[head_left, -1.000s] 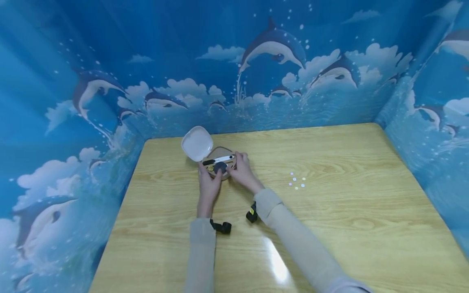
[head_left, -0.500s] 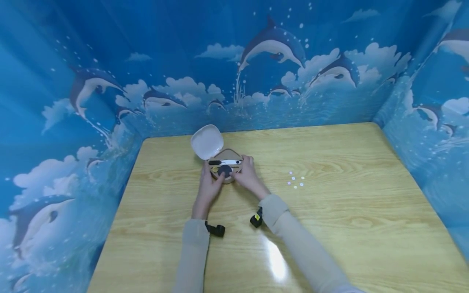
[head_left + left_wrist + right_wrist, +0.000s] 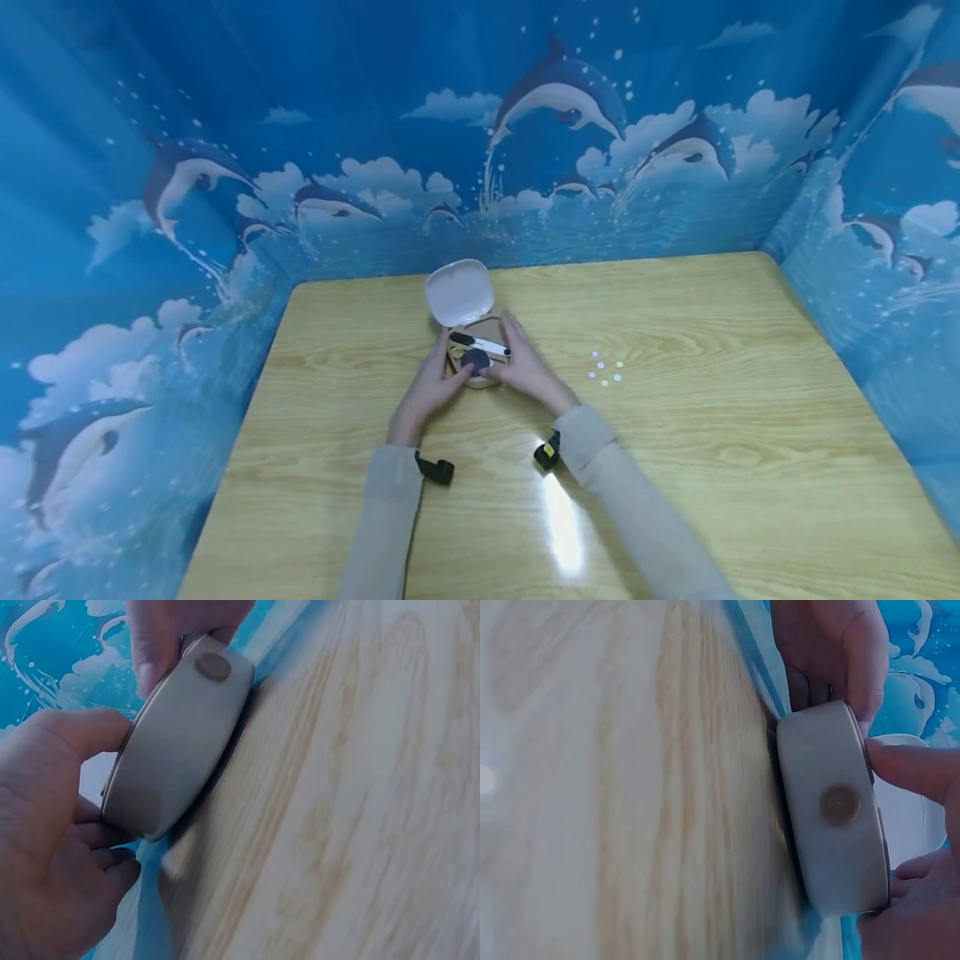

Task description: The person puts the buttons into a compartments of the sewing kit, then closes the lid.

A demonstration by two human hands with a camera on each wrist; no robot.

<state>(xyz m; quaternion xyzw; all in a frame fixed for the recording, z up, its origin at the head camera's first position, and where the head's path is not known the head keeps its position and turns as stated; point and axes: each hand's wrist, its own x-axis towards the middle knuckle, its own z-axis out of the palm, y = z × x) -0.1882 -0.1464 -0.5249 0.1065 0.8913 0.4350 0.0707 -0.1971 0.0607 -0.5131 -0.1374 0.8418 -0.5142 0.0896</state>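
Observation:
A small beige case (image 3: pixel 180 742) with rounded corners and a brown round stud on its front sits between my hands. Its white lid (image 3: pixel 459 292) stands open at the back. Inside lie a black-and-white slim tool (image 3: pixel 482 344), a dark round disc (image 3: pixel 476 361) and a small gold-coloured piece (image 3: pixel 457 353). My left hand (image 3: pixel 433 385) grips the case's left side, thumb at the front rim and fingers curled along the wall. My right hand (image 3: pixel 531 371) holds the right side the same way. Whether the case's underside touches the table cannot be told.
Several small pale round discs (image 3: pixel 604 368), like buttons, lie scattered on the wooden table (image 3: pixel 712 400) to the right of the case. A blue dolphin-print curtain (image 3: pixel 375 125) surrounds the table at the back and sides.
Both hands have moved the case to the right and slightly nearer, turning it clockwise. Its lid has swung from the back left to straight behind. The scattered discs have stayed put.

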